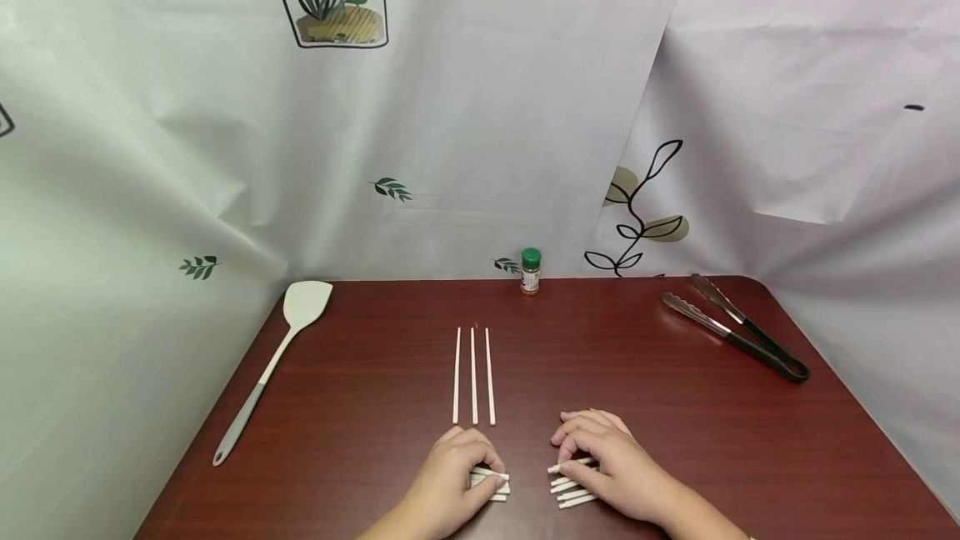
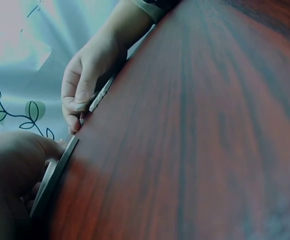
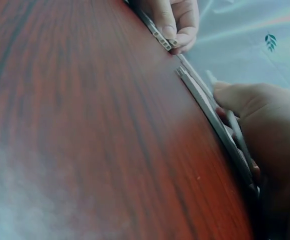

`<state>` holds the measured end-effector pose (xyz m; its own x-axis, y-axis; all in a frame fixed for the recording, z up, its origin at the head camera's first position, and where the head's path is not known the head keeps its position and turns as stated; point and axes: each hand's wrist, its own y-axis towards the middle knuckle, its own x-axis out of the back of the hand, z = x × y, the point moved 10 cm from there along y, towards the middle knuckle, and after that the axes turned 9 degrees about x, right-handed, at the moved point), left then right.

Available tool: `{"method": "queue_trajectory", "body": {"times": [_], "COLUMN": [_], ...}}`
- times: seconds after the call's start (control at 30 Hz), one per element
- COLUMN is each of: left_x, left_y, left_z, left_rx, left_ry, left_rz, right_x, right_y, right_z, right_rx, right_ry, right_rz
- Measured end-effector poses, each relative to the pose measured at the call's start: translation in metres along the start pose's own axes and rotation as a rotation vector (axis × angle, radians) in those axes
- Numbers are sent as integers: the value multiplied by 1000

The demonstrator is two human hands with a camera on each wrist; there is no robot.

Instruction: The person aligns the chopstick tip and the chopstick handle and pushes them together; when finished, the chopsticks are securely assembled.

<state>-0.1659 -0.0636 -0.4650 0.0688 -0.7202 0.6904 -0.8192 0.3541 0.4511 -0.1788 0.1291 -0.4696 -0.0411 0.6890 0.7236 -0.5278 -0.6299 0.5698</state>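
Three white chopsticks point(image 1: 474, 377) lie parallel in the middle of the table, pointing away from me. Nearer, my left hand point(image 1: 453, 473) is over a group of white chopsticks point(image 1: 501, 487), whose square ends show past the fingers. Its thumb and index finger pinch one of them, seen in the right wrist view as a separate end point(image 3: 173, 43). Opposite, my right hand point(image 1: 615, 465) covers part of a second group of chopsticks point(image 1: 573, 497). Between its thumb and fingers it pinches one chopstick point(image 3: 237, 132), slightly raised from the others. The palms hide the far ends.
A white spatula with a grey handle point(image 1: 258, 386) lies along the left edge. At the back stands a small green-capped spice jar point(image 1: 530, 272). Black-handled metal tongs point(image 1: 738, 327) lie spread at the back right. A printed cloth point(image 1: 480, 107) hangs behind the reddish-brown table point(image 1: 360, 390).
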Motion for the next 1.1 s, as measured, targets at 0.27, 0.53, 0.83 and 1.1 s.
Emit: {"method": "queue_trajectory", "body": {"times": [0.27,0.53,0.83,1.1], "left_x": [2,6,12,8], "left_y": [-2,-3,-1,-3], "left_z": [-1,-2,-8,-20], "left_rx": [-42,-100,-189,-261], "left_ry": [31,-20,-56,-38], "left_rz": [-38,-71,-122,-78], "right_x": [6,10,15,16], "right_y": [-4,0,4,12], "right_z": [-9,-2,9,32], "right_rx": [-103,5,189,305], "right_ry": [-16,1,98,55], "right_rz": [-92,-132,-232,-275]}}
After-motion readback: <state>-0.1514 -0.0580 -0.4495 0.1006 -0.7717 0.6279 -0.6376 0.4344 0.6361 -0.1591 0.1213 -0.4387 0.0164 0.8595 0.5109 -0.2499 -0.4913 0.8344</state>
